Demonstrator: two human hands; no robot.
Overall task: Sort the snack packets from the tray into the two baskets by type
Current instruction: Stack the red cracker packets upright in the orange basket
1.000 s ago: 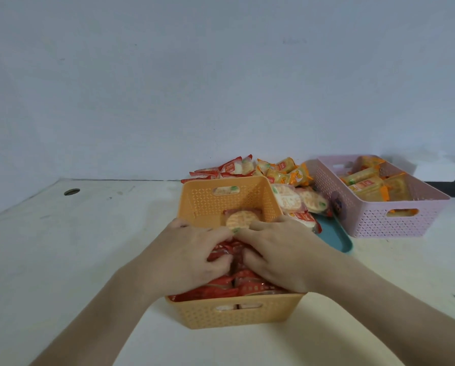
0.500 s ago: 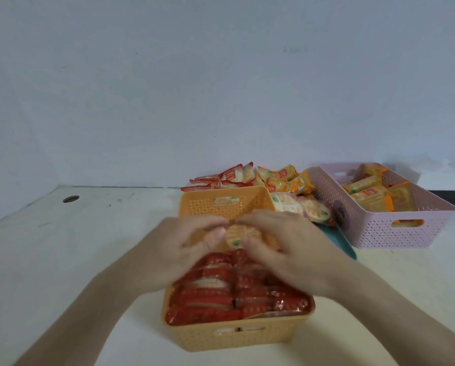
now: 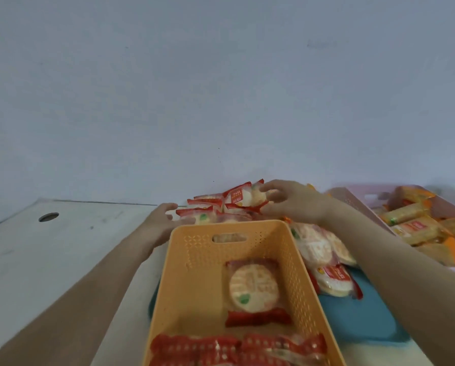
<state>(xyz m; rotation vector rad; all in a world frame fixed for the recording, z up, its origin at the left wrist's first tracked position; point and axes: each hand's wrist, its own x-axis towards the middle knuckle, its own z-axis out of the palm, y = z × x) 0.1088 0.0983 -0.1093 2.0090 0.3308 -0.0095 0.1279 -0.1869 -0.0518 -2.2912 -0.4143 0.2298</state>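
Half a second earlier both your hands were over the orange basket, closing round a cracker packet. By this moment they had let it go and reached past the far rim.

Your left grip [image 3: 165, 220] had come to the left edge of the pile [image 3: 210, 211] of red packets at the back of the desk [image 3: 63, 260]. Its fingers were curled and its thumb pointed at the nearest packet. Through the blur I could not tell whether it held anything.

The orange basket [image 3: 168, 273] stood with the teal tray [image 3: 358, 320] showing on both sides. The cracker packet [image 3: 252, 289] lay flat inside, no hand on it, behind a row [image 3: 234, 350] of red packets at the near end.

Your right grip [image 3: 289, 202] was pinching the top packet [image 3: 243, 198] of the pile between thumb and fingers. Loose packets [image 3: 324, 260] lay on the tray under your right forearm. The pink basket [image 3: 353, 204] at far right held yellow packets [image 3: 411, 225].

The red labels bore white lettering, too blurred to read.
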